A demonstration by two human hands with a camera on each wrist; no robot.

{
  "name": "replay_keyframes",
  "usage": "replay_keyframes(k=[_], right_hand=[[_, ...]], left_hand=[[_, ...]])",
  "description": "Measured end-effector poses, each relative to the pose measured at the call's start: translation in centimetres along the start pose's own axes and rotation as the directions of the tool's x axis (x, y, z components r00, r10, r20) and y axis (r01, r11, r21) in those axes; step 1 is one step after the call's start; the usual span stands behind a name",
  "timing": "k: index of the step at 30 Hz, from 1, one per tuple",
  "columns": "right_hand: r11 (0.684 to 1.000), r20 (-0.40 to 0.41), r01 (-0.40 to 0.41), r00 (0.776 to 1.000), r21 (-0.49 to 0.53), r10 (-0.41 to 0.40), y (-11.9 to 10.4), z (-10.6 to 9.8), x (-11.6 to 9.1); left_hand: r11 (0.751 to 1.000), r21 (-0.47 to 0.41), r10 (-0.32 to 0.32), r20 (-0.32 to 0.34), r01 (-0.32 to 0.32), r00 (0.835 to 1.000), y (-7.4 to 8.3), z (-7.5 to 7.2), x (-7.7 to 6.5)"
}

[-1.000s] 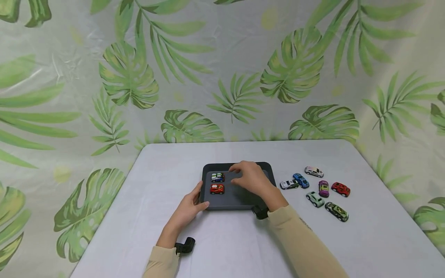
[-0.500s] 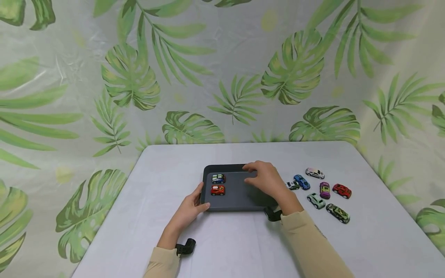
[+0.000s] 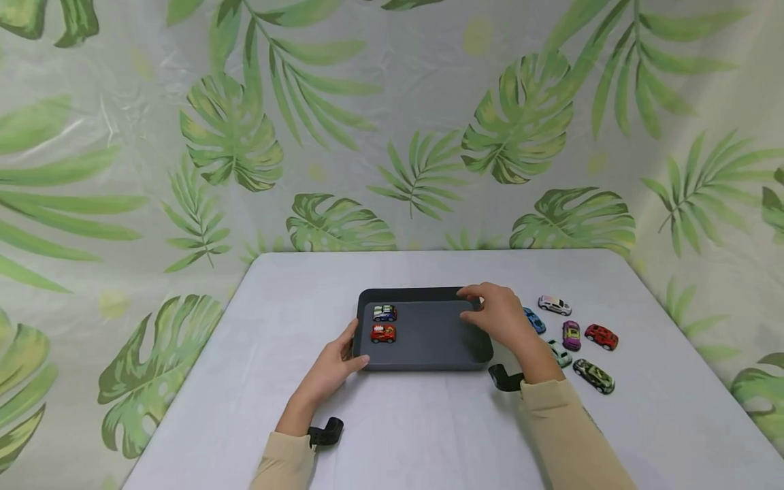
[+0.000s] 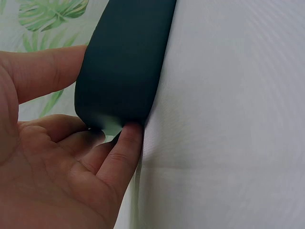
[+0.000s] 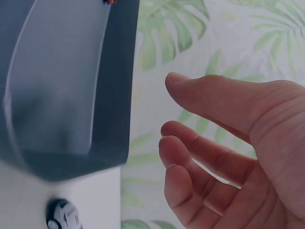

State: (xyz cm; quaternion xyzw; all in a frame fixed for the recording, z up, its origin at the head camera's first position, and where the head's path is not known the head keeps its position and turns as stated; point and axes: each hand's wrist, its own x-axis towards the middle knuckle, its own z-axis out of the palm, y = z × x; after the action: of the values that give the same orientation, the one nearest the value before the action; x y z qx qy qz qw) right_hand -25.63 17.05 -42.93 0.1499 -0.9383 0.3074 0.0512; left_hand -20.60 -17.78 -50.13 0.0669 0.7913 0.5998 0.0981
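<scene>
A dark grey rectangular tray (image 3: 429,340) lies on the white table. My left hand (image 3: 327,367) grips its near left corner, the thumb on one side and the fingers round the other; the left wrist view shows the tray's wall (image 4: 124,62) between them. Inside the tray, at its left end, a white, green and blue toy car (image 3: 384,313) stands behind a red toy car (image 3: 383,334). My right hand (image 3: 499,314), holding nothing, hovers over the tray's right end with thumb and fingers apart.
Right of the tray sit several toy cars: white (image 3: 554,305), blue (image 3: 535,320), purple (image 3: 571,335), red (image 3: 601,336), mint green (image 3: 560,354) and camouflage (image 3: 593,376). A white-and-black car (image 5: 66,214) shows in the right wrist view. A leaf-print cloth (image 3: 337,224) hangs behind the table.
My right hand has moved right across the tray, from near the two cars to the tray's right end, now covering the white-and-black car in the head view. The left hand stays on the tray.
</scene>
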Motion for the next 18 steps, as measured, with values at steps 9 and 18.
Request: replay_keyframes(k=[9,18], right_hand=[[1.0,-0.012,-0.029,0.999,0.005,0.029,2.9,-1.5,-0.7],[0.996,0.003,-0.079,0.997,-0.029,0.079,5.9,-2.5,-1.3]], left_hand=[[1.0,0.0,0.011,0.007,-0.011,1.0,-0.1,-0.1,0.2],[1.0,0.006,0.002,-0.002,-0.002,1.0,-0.3,0.0,0.2]])
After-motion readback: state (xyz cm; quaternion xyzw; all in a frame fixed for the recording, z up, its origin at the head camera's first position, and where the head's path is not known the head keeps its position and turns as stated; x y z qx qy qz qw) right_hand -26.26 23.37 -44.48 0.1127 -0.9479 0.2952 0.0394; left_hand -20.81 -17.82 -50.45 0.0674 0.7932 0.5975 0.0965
